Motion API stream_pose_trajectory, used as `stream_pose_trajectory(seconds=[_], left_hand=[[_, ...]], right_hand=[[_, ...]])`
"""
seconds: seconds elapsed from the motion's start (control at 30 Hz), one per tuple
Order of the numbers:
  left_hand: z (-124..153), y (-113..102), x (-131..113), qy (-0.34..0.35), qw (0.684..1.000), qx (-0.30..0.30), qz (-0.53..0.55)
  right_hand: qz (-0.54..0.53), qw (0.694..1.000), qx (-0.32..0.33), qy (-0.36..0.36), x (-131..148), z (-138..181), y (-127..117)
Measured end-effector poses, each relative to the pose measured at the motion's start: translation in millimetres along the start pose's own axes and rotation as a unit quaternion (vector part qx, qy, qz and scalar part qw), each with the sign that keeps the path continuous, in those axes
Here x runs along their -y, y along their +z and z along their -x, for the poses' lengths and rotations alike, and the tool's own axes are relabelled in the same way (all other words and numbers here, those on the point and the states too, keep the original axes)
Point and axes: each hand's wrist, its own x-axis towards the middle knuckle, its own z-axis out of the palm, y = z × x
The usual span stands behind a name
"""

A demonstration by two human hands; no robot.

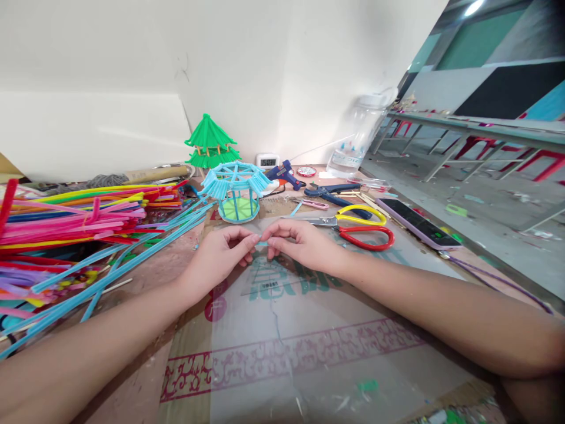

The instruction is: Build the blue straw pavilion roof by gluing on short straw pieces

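Note:
Between my two hands is a short piece of light-blue pipe cleaner (263,243). My left hand (226,250) pinches its left end between thumb and forefinger. The right end is pinched in the fingertips of my right hand (300,241). Just beyond the hands stands a small light-blue pavilion (238,189) of pipe cleaners, with a spoked roof, thin posts and a round green floor. Scissors (362,227) with one yellow and one red handle lie to the right of my right hand.
Bundles of colourful pipe cleaners (75,227) cover the left side. At the back are a green tiered roof model (210,144), a small digital clock (268,161), a blue glue gun (285,174) and a clear water bottle (357,138). Blue-handled pliers (338,193) and a phone (417,222) lie right.

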Motion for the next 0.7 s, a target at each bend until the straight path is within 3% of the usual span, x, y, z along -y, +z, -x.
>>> stream_pose_trajectory(seconds=[0.23, 0.43, 0.57, 0.7], left_hand=[[0, -7, -6, 0.086, 0.985, 0.042, -0.142], [2, -6, -4, 0.121, 0.965, 0.041, -0.227], [3, -12, -4, 0.177, 0.935, 0.122, -0.283], [5, -16, -8, 0.165, 0.923, 0.153, -0.313]], right_hand=[[-0.021, 0.999, -0.042, 0.01, 1, 0, -2], [0.121, 0.989, -0.079, -0.018, 5, 3, 0], [0.074, 0.993, -0.086, -0.021, 1, 1, -2], [0.016, 0.996, -0.088, -0.018, -2, -1, -2]])
